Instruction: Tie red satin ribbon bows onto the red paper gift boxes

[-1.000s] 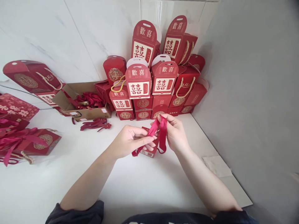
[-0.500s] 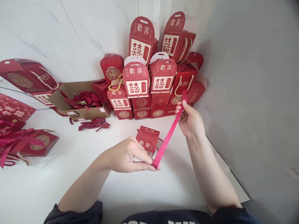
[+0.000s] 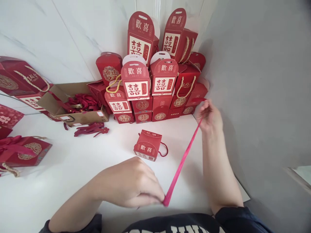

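White table (image 3: 184, 200), wall behind. Stack of red boxes (image 3: 161, 85) at the back, several levels, some with rope handles; contents can't be seen. Brown carton (image 3: 84, 118) left of the stack, open on top, holds a tangle of red ribbons (image 3: 85, 102). More red boxes (image 3: 26, 76) left of the carton. Nearer, at the left edge, one box (image 3: 36, 149) lies with red ribbon draped over it.

Left hand (image 3: 138, 184) low in front, thumb and fingers pinched together on the near end of a pink-red ribbon (image 3: 183, 158). Right hand (image 3: 209, 116), blurred, out by the grey partition (image 3: 259, 97), fingers curled in around the other stretch. Ribbon runs taut, slanting between the hands, above the table.

Small red box (image 3: 148, 145) on the table just left of the ribbon; top closed, inside hidden. Loose red strips (image 3: 91, 129) in front of the carton. Cord loop (image 3: 165, 149) on the small box's right side.
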Demonstrator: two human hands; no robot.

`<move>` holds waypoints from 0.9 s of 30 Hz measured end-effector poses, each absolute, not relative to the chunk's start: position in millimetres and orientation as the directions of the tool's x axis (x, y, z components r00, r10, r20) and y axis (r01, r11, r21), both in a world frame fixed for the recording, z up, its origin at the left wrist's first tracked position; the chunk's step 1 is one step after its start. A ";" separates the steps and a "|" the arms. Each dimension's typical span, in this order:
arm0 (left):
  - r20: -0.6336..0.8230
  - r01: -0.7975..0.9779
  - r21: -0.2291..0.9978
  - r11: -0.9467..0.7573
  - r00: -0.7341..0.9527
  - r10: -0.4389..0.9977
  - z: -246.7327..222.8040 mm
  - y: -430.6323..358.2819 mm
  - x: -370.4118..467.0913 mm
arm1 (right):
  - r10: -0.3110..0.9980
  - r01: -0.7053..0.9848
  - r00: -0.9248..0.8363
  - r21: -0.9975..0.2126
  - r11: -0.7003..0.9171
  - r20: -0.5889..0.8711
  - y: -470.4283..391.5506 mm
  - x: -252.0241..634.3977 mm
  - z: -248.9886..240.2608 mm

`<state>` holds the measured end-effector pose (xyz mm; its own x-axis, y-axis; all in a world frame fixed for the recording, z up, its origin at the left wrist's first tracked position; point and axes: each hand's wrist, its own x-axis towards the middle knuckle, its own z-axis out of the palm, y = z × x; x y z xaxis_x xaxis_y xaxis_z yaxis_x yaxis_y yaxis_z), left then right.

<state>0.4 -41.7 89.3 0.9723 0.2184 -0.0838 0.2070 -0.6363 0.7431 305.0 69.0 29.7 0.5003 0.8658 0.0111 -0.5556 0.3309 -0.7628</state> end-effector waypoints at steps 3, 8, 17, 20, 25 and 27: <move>-0.013 0.518 0.539 -0.664 0.794 0.608 75.8 -37.1 10.9 | 0.834 -0.615 0.548 -0.706 0.350 -0.064 40.6 330.2 56.4; 0.186 0.829 0.213 -0.517 0.485 0.854 36.6 -19.8 27.8 | 0.749 -0.246 0.632 -0.866 0.435 0.197 -11.5 340.3 87.8; 0.011 0.875 0.139 -0.464 0.467 0.884 53.9 9.6 -24.6 | 0.982 -0.022 0.065 -0.984 0.176 0.175 5.6 280.3 68.9; -0.066 0.847 0.242 -0.473 0.501 0.863 54.5 20.2 -37.1 | 0.968 0.063 -0.250 -0.998 0.027 0.010 10.6 255.9 58.2; -0.104 0.733 0.417 -0.538 0.626 0.773 52.0 28.3 -38.8 | 0.921 0.268 -0.378 -0.963 0.012 -0.094 15.1 221.3 39.9; -0.101 0.682 0.468 -0.562 0.673 0.733 54.2 28.2 -37.6 | 0.912 0.306 -0.397 -0.952 0.021 -0.107 17.0 214.3 33.7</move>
